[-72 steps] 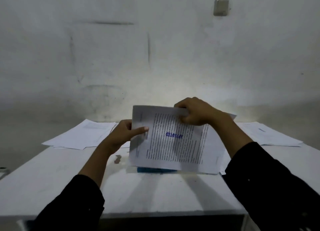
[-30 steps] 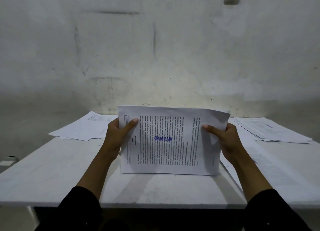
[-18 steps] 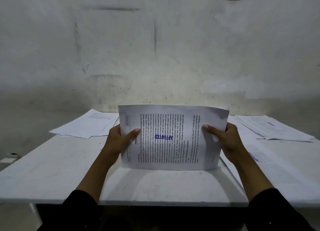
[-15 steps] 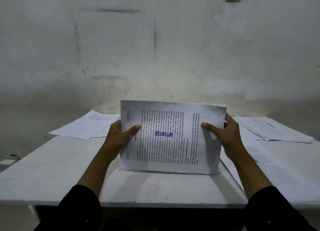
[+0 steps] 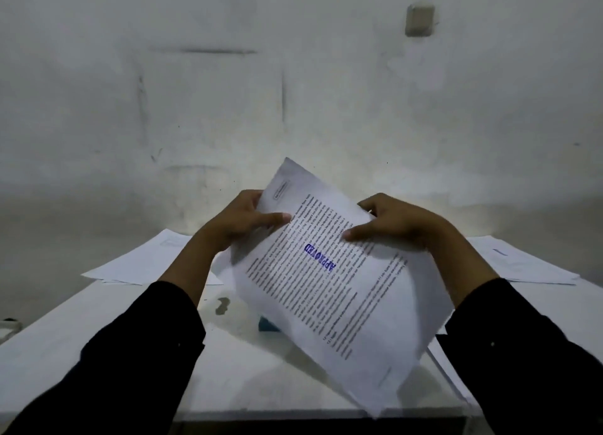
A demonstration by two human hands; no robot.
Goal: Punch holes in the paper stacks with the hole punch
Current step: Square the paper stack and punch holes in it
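head view | left hand (image 5: 241, 222) and right hand (image 5: 394, 225) both pinch the tilted paper stack (image 5: 339, 271) above the table (image 5: 98, 330) middle | blue object (image 5: 268, 325), perhaps the punch, mostly hidden under it | risk: sheets slide apart, holes misaligned

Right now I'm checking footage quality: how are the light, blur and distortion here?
Head view: dim overall, with a bright patch on the wall behind the hands. The stack is legible at the blue stamp, its lower corner smeared. Sleeves are nearly black. The table edges splay from the wide lens.
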